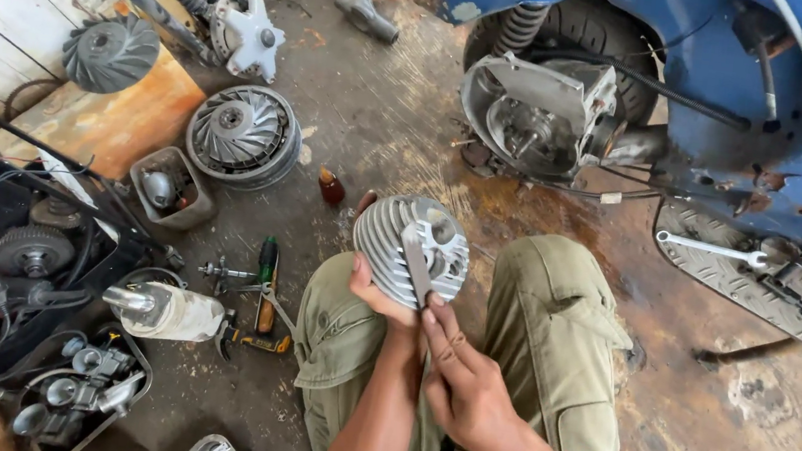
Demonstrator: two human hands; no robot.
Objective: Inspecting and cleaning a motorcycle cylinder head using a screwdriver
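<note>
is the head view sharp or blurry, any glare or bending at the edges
Head view: mostly sharp on the finned cylinder head held in the left hand; right hand crisp; daylight glare on the oily floor; wide-lens bending curves the wooden wall.

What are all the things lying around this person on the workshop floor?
Finned cylinder head: one, silver, in the left hand.
Flat blade: one, grey, against the head.
Blue scooter: one, top right, engine exposed.
Spanner: one, silver, on the scooter's footboard.
Fan wheels: two, grey, upper left.
Screwdriver: one, green and orange handle, on the floor.
Small bottle: one, brown, on the floor.
Left hand: cradles the head.
Right hand: holds the blade.
</note>
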